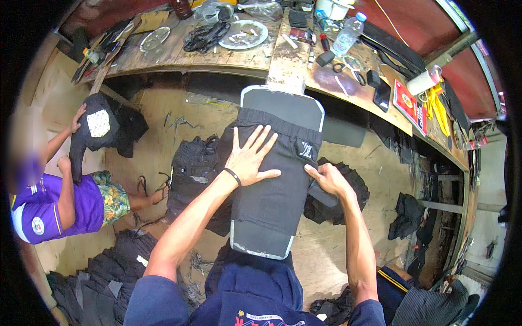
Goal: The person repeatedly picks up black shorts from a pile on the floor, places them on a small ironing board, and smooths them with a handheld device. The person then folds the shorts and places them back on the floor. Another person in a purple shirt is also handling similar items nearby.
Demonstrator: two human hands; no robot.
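Black shorts (266,198) with an elastic waistband are pulled over a dark, pale-edged board (280,100) in front of me. Near their right edge is a small white emblem (306,149). My left hand (250,160) lies flat on the cloth, fingers spread, a dark band round the wrist. At the right edge below the emblem, my right hand (330,178) has its thumb on top and its fingers curled round the fabric. The undersides of those fingers are partly hidden.
Dark garment heaps (193,174) lie around the board and at lower left. On the left a person (70,201) in purple handles a dark garment (98,122). The wooden workbench (179,60) beyond holds a plate (243,35), a water bottle (348,35) and a phone (381,98).
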